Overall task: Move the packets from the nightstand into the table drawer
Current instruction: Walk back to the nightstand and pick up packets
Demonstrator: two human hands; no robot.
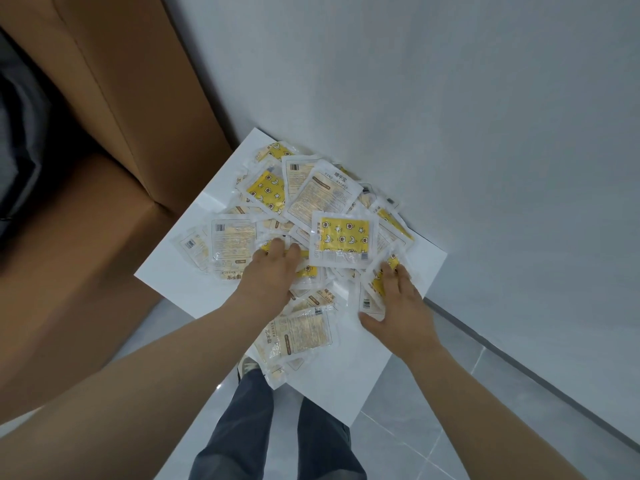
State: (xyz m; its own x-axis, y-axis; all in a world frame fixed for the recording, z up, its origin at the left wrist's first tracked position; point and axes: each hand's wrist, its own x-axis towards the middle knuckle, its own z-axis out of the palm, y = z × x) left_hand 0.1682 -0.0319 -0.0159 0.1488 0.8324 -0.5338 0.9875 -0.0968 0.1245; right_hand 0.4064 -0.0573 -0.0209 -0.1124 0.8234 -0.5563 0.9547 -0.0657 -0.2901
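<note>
Packets [325, 202] are lying in a loose, overlapping heap on the white counter [194, 271], covering most of its middle and far side up to the wall [450, 98]. Approx. half are showing yellow star/moon print, the rest are showing printed text backs. One yellow-print packet [341, 237] is sitting on top of the heap, between the two hands. A text-side packet [298, 337] is lying at the near edge, w/ a smaller one below it hanging over that edge. Left grip [273, 268] is resting palm-down on the heap's near-left part, fingers bending down into the packets; can't tell whether it is clutching any. Right grip [401, 306] is lying released on the heap's near-right part, fingers spreading flat over a yellow packet, thumb sticking out to the side and touching a clear packet edge. Both forearms are bare. Brown upholstered-looking bulk [138, 98] is standing just beside the counter's left side. Person's legs in dark trousers [242, 427] and one shoe [247, 367] are showing below the counter, on grey floor tiles [450, 427].
</note>
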